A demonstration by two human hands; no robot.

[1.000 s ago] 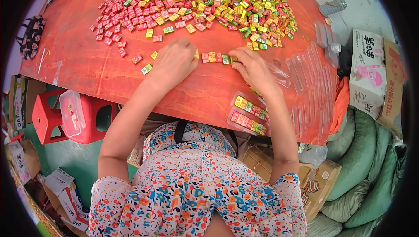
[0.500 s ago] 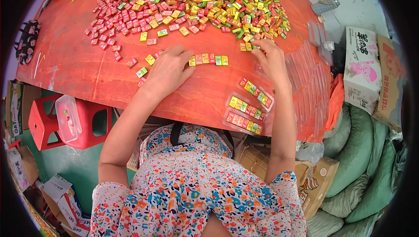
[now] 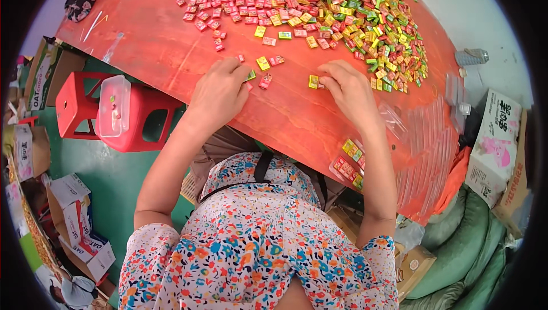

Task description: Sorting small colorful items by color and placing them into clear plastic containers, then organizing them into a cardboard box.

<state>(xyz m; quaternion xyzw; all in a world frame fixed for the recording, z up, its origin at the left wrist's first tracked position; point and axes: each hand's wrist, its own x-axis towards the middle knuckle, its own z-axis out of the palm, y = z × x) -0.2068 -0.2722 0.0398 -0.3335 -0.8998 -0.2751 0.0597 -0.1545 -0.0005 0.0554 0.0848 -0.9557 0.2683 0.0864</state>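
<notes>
My left hand point(image 3: 220, 94) is over the red table with its fingers curled together, the tips on a small green box point(image 3: 251, 75). Beside it lie loose small boxes: a yellow box point(image 3: 262, 63) and a red box point(image 3: 265, 81). To the right, my right hand point(image 3: 349, 90) pinches a small yellow box point(image 3: 313, 81); a pinkish one shows under its fingertips, and the palm hides anything farther in. By my right forearm, clear plastic trays point(image 3: 337, 174) hold rows of coloured boxes, partly hidden by that arm.
A large heap of small red, yellow and green boxes point(image 3: 342, 7) covers the far table. Empty clear trays point(image 3: 425, 156) lie at the right. Red stools point(image 3: 137, 119) stand at the left, one with a clear container point(image 3: 115, 104). Cartons point(image 3: 494, 147) stand beyond the right edge.
The view has turned, so the table appears shifted and tilted. The short row of boxes between my hands no longer shows there. Both hands are now among loose boxes.
</notes>
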